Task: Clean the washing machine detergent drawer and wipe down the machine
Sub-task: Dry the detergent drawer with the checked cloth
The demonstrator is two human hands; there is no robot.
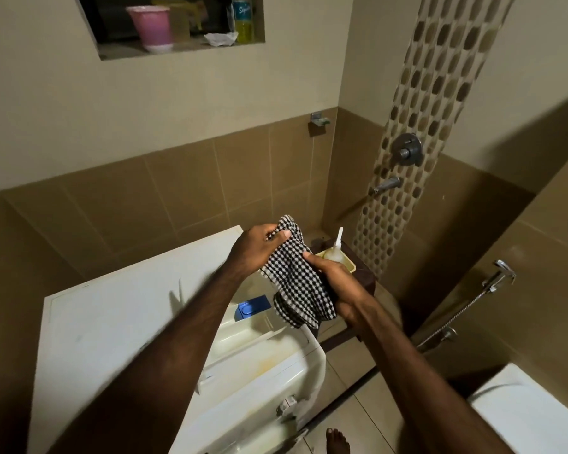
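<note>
A black-and-white checked cloth (pixel 294 276) hangs between both hands above the white washing machine (pixel 118 322). My left hand (pixel 256 247) grips the cloth's upper end, fingers curled round it. My right hand (pixel 338 286) holds its lower right side, thumb on the fabric. Below the cloth the detergent drawer (pixel 243 326) stands pulled out of the machine's front, with a blue compartment (pixel 253 306) at its back and pale compartments nearer me.
A dark stool (pixel 364 273) right of the machine carries a yellow tray (pixel 350 265) with a nozzle bottle (pixel 335 249). Shower taps (pixel 407 149) and a hand sprayer (pixel 502 276) are on the right walls. A white fixture (pixel 532 417) sits bottom right. A wall niche holds a pink bucket (pixel 151 26).
</note>
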